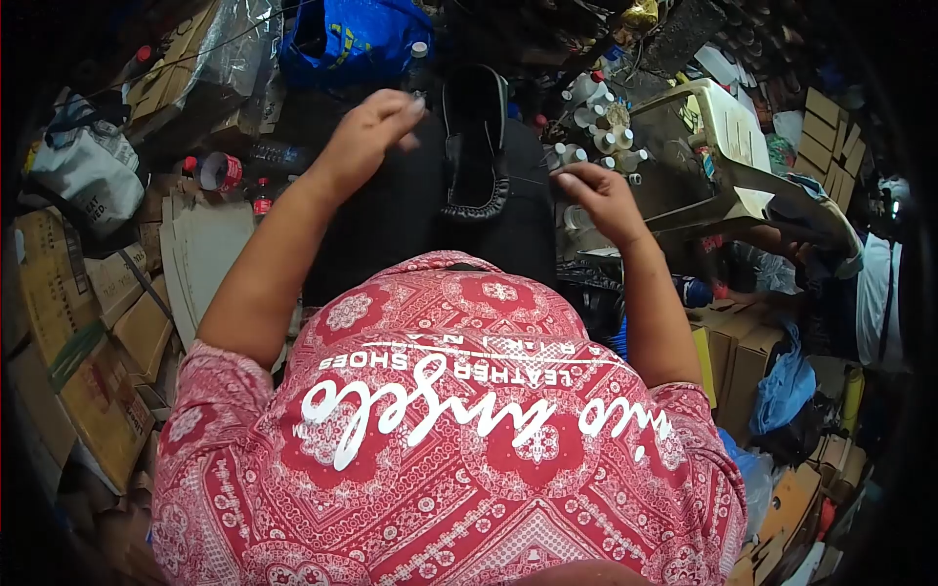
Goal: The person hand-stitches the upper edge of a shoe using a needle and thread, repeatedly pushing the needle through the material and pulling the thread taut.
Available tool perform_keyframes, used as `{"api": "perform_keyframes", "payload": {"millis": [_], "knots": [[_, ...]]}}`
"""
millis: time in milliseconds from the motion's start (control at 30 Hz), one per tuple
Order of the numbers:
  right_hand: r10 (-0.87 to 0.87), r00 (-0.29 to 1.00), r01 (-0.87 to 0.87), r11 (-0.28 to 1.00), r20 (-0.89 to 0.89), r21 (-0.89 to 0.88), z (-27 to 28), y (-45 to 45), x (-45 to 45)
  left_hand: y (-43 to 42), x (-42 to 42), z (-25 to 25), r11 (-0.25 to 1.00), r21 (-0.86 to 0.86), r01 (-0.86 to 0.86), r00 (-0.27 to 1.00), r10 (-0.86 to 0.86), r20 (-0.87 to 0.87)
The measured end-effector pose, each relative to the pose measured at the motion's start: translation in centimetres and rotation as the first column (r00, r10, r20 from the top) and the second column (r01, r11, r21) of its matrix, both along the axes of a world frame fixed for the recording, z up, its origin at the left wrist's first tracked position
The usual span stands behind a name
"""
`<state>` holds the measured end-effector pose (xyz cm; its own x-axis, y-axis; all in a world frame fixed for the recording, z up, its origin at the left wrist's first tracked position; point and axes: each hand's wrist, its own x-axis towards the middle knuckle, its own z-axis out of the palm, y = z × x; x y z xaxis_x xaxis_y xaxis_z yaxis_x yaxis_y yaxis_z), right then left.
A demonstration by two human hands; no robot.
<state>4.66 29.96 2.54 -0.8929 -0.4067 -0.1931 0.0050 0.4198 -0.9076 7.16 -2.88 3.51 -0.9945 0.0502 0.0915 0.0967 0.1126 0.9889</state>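
A black leather loafer [476,207] rests upright on my black trousers, between my thighs, its gathered toe seam towards me. Left of the shoe and apart from it, my left hand [371,132] is raised with thumb and fingers pinched together; whatever is between them is too small to make out. My right hand [604,203] hovers to the shoe's right, thumb and forefinger pinched. A thin, faint thread [531,181] runs from the shoe's side to those fingertips.
Several white-capped bottles [606,137] stand to the right, by a worn plastic chair [733,127]. A blue bag [357,39] lies ahead. Cardboard [83,391] and a red-labelled bottle [220,172] are at left. A blue plastic bag [785,381] hangs at right.
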Motion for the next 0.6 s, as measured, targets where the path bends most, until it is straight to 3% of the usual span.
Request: {"api": "perform_keyframes", "payload": {"millis": [33,67,100,133,200,267,367,400,433,467,500,533,567,600], "knots": [[0.052,0.994,-0.033,0.98,-0.092,0.197,0.4,-0.6,0.5,1.8,-0.2,1.0,1.0,0.002,0.0,1.0,0.0,-0.001],[0.12,0.978,-0.045,0.92,-0.169,0.39,1.1,-1.2,0.7,3.9,-0.3,2.7,0.908,0.42,-0.013,0.984,-0.063,0.167],[0.149,0.974,-0.042,0.857,-0.169,0.514,1.4,-2.0,0.9,4.9,-0.3,3.5,0.653,0.751,-0.099,0.938,-0.191,0.29],[0.145,0.975,-0.039,0.855,-0.167,0.516,1.0,-1.6,1.1,4.7,-0.8,2.7,0.651,0.753,-0.097,0.936,-0.196,0.291],[0.449,0.802,-0.085,0.739,-0.395,0.668,-0.9,-0.2,1.8,3.0,-2.4,-0.6,0.483,0.873,-0.071,0.884,-0.374,0.279],[0.413,0.825,-0.108,0.785,-0.386,0.61,-2.5,1.2,2.7,1.3,-1.8,-2.5,0.572,0.783,-0.244,0.847,-0.268,0.459],[0.366,0.767,-0.007,0.826,-0.526,0.564,-3.2,0.7,3.7,0.4,-2.1,-2.9,0.542,0.821,-0.18,0.855,-0.327,0.403],[0.363,0.769,-0.007,0.827,-0.525,0.562,-2.9,0.8,3.5,0.3,-2.3,-2.0,0.638,0.746,-0.189,0.859,-0.261,0.44],[0.321,0.847,-0.049,0.84,-0.423,0.54,-2.6,0.8,3.4,0.2,-2.6,-1.3,0.728,0.657,-0.196,0.863,-0.191,0.469],[0.275,0.91,-0.085,0.856,-0.31,0.51,-2.5,0.9,3.6,-1.4,-3.1,-1.5,0.847,0.532,0.009,0.89,-0.25,0.382],[0.262,0.914,-0.074,0.859,-0.311,0.506,-2.8,0.9,4.0,-3.0,-4.2,-2.6,0.925,0.378,0.039,0.896,-0.2,0.396],[0.083,0.975,-0.011,0.946,-0.207,0.324,-3.1,1.0,4.4,-3.5,-5.0,-2.6,0.974,0.215,0.067,0.907,-0.149,0.394],[-0.074,0.995,0.083,0.986,-0.066,0.141,-3.4,1.1,4.6,-3.4,-5.5,-3.0,0.974,0.213,0.076,0.907,-0.156,0.39],[-0.078,0.994,0.087,0.986,-0.071,0.14,-3.6,1.2,4.7,-2.8,-5.7,-2.3,0.999,-0.04,0.034,0.965,-0.022,0.262]]}}
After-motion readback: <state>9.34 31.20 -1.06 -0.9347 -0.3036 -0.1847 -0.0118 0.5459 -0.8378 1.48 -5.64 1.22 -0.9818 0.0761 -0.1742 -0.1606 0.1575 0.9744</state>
